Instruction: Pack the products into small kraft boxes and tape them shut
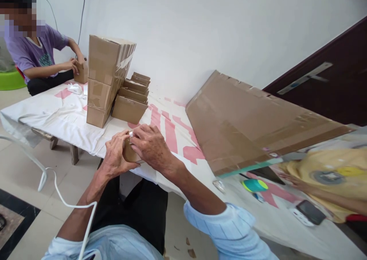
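Over the near edge of the table, my left hand (117, 153) is closed around a tan roll of packing tape (129, 152), its thumb underneath. My right hand (150, 145) bends over the roll from the right, its fingers pressed on the top and front side. A shiny strip shows between the two hands at the top. Much of the roll is hidden by the fingers. Beyond my hands stand a tall stack of taped cardboard boxes (100, 61) and a row of small cardboard boxes (129, 109) with flaps raised.
A white cloth with pink patches (166, 134) covers the table. To the right leans a large cardboard sheet (246, 118). Beyond it are a teal tape roll (254, 185), a phone (311, 212) and a person in yellow (329, 176). Another person (31, 54) handles a box at far left.
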The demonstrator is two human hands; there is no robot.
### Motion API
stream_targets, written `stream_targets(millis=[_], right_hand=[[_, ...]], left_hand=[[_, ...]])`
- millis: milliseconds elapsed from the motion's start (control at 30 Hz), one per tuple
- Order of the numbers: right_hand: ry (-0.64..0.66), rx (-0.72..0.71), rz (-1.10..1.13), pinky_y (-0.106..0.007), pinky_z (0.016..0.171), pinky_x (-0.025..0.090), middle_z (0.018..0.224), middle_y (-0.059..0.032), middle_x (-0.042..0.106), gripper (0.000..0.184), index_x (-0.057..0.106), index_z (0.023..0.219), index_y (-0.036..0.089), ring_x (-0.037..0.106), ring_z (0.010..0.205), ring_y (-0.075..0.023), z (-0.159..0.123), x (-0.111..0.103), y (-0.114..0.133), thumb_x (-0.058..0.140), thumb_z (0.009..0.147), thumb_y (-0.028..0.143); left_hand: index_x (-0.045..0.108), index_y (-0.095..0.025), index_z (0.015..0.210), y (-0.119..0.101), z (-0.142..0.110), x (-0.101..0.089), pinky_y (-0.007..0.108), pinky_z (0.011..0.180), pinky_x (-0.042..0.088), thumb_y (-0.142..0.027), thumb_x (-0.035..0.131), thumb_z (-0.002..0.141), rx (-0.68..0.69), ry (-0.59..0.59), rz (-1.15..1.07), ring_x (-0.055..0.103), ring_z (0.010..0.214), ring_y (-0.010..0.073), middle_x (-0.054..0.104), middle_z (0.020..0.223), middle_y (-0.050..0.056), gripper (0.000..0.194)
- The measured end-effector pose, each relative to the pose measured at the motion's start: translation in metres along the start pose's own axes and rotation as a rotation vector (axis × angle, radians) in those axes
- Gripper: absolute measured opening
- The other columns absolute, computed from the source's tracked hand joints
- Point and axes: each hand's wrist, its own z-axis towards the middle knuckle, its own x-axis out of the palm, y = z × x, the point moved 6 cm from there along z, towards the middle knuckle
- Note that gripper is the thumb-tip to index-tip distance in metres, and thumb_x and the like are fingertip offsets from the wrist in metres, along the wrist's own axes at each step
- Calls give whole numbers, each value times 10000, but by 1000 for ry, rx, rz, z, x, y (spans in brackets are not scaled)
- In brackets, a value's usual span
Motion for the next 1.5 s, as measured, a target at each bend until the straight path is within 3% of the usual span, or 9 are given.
stream_targets(millis=[167, 333, 500, 633, 833, 1033, 1167, 1333, 1500], right_hand=[[105, -24, -82, -481, 937, 430, 1062, -126, 731, 165, 786, 1027, 181, 564, 1075, -311, 3, 3, 4, 646, 972, 112], [75, 32, 17, -450, 931, 433, 1041, -115, 760, 165, 776, 979, 176, 606, 1071, -294, 6, -1, 0, 622, 1002, 122], [-142, 284, 641, -407, 922, 493, 986, -67, 771, 183, 747, 898, 208, 666, 968, -235, 3, -18, -22, 624, 1029, 237], [-224, 569, 1177, -348, 798, 518, 846, -24, 738, 298, 753, 818, 206, 648, 801, -184, -8, -20, -42, 777, 935, 479], [-240, 711, 1515, -337, 741, 561, 776, -34, 721, 517, 775, 816, 200, 634, 721, -158, -31, -10, -56, 879, 759, 703], [-368, 815, 1269, -316, 666, 553, 758, -36, 715, 504, 771, 815, 201, 622, 682, -161, -94, 20, -91, 810, 822, 703], [-449, 981, 919, -308, 642, 535, 754, -35, 700, 439, 732, 791, 203, 609, 677, -171, -180, 49, -131, 717, 868, 635], [-435, 1190, 556, -321, 643, 506, 687, -32, 639, 443, 623, 730, 221, 593, 671, -197, -284, 79, -174, 547, 867, 636], [-384, 1201, 457, -333, 731, 499, 708, -35, 647, 368, 576, 707, 236, 592, 719, -209, -306, 110, -198, 518, 889, 550]], left_hand=[[493, -246, 1438, -5, 1, -2, 603, 1174, 420, -316, 1014, 565, 7, 3, 14, 525, 1481, 432, 561, 1582, 207, 1020], [502, -236, 1441, -6, 1, -2, 600, 1175, 420, -309, 1021, 544, 3, 14, 38, 525, 1479, 439, 558, 1580, 223, 1039], [491, -244, 1451, -2, 1, -2, 589, 1140, 445, -328, 999, 581, -20, 50, 48, 509, 1493, 447, 542, 1595, 225, 1011], [519, -239, 1399, 10, 4, -11, 578, 1147, 454, -327, 978, 595, -23, 11, -4, 553, 1449, 430, 556, 1571, 216, 930], [532, -234, 1408, 58, 6, -30, 570, 1226, 418, -387, 943, 649, -151, 14, -184, 491, 1518, 391, 531, 1594, 182, 877], [554, -274, 1422, 118, -3, -40, 550, 1226, 442, -436, 994, 557, -385, 14, -385, 446, 1560, 391, 518, 1617, 149, 984], [562, -281, 1400, 133, -4, -41, 559, 1200, 485, -384, 1028, 478, -483, 19, -470, 465, 1551, 408, 537, 1619, 150, 1039], [573, -266, 1344, 139, -5, -37, 520, 1163, 544, -263, 1059, 371, -545, 36, -531, 490, 1531, 414, 575, 1596, 141, 1088], [586, -283, 1333, 156, -3, -34, 428, 1013, 652, -173, 1044, 333, -549, 32, -535, 546, 1473, 394, 596, 1580, 109, 1106]])
